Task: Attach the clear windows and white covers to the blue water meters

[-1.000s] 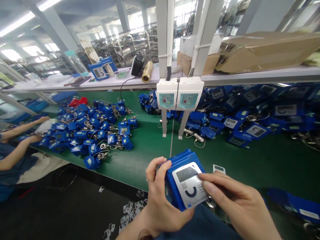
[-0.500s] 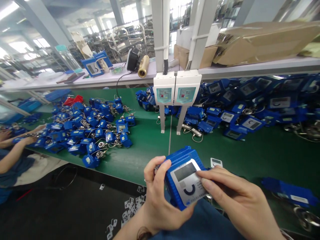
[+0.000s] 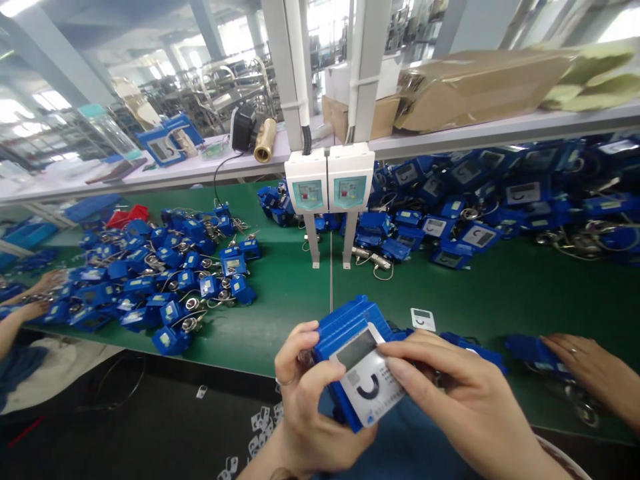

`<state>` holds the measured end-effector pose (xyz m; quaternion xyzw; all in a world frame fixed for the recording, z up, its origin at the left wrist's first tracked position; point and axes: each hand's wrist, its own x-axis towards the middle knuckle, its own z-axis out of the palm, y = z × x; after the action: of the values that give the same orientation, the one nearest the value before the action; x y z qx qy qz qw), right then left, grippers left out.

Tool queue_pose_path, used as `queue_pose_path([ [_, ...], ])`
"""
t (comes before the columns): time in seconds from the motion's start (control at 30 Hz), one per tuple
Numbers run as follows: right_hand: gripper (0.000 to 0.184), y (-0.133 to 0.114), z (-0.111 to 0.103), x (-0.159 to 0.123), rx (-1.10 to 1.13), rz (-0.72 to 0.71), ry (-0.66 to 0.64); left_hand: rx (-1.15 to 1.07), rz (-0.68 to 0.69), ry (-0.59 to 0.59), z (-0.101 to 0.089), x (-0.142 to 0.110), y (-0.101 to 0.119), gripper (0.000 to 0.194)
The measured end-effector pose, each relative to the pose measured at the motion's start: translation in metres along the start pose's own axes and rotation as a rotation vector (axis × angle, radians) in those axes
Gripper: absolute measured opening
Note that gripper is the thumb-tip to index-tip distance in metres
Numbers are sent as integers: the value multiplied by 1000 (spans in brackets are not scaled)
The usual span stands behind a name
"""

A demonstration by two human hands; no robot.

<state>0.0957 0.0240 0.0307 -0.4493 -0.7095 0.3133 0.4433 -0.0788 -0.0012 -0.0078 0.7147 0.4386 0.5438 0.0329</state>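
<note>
I hold a blue box-shaped meter unit (image 3: 350,333) with a white faceplate (image 3: 367,377) over the front edge of the green table (image 3: 280,300). My left hand (image 3: 305,407) grips its left side, thumb curled on the top corner. My right hand (image 3: 450,400) presses fingers flat on the faceplate's right part. A loose white label (image 3: 423,319) lies on the table just behind the unit.
Piles of blue units with cables cover the table at left (image 3: 165,273) and back right (image 3: 480,200). Two white control boxes (image 3: 330,180) stand on posts mid-table. Another person's hand (image 3: 595,373) rests on a blue unit at right; another person's arms (image 3: 25,300) work at far left.
The view has shifted, so everything sits further left. The unit in my hands has tilted slightly. Another person's hand has come into view at the right edge.
</note>
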Motion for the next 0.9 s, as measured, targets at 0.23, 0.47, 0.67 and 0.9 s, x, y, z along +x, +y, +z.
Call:
queue_pose_path([
  [0.23, 23, 19, -6, 17, -415, -268, -71, 96, -29, -31, 5, 4, -4, 50],
  [0.47, 88, 45, 16, 38, -185, 162, -187, 107, -263, -33, 17, -2, -17, 42],
  [0.67, 100, 109, 83, 51, 415, 584, -538, 0, -501, -124, 27, -25, -70, 43],
  [0.9, 119, 161, 171, 101, 841, 807, -667, -225, -777, -148, 17, -46, -201, 28],
])
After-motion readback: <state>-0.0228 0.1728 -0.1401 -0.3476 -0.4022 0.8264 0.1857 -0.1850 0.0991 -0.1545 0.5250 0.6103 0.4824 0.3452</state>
